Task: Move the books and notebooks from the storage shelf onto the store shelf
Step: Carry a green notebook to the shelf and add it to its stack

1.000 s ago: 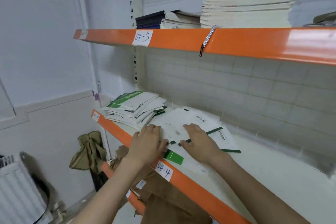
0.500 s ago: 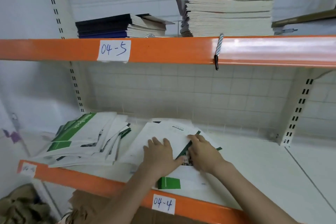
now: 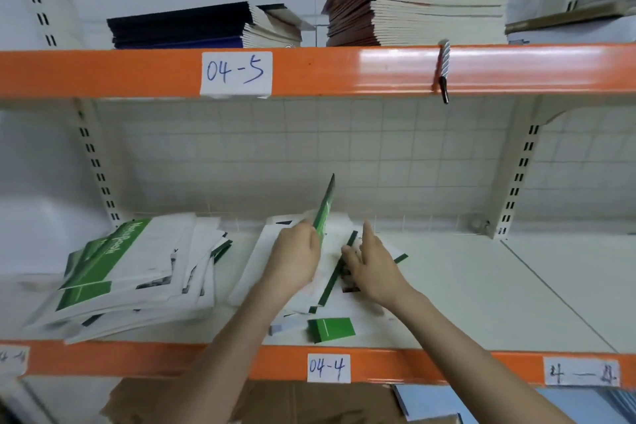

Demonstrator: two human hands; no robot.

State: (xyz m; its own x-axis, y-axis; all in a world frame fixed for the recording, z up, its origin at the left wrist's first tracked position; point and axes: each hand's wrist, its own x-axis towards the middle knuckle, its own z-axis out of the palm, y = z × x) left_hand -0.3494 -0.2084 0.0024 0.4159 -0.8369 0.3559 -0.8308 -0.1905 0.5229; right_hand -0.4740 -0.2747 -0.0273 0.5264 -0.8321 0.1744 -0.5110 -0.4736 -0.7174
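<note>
On the white shelf (image 3: pixel 481 293) marked 04-4 lies a loose spread of white-and-green notebooks (image 3: pixel 303 306). My left hand (image 3: pixel 296 256) grips one green notebook (image 3: pixel 325 213) and holds it tilted up on edge above the spread. My right hand (image 3: pixel 370 267) rests with straight fingers on the notebooks lying flat beside it. A second, messy pile of the same notebooks (image 3: pixel 127 272) sits at the left of the shelf.
The upper shelf 04-5 (image 3: pixel 344 69) carries a dark-covered stack (image 3: pixel 203 26) and a taller stack of books (image 3: pixel 420 10). A twisted cord (image 3: pixel 443 70) hangs over its orange beam. Below the 04-4 beam are brown cardboard (image 3: pixel 241 403) and blue books (image 3: pixel 430 403).
The view has swung from the left to face the shelf squarely. My left hand, which was pressing flat on the notebooks, has lifted one up on edge; my right hand stays on the spread.
</note>
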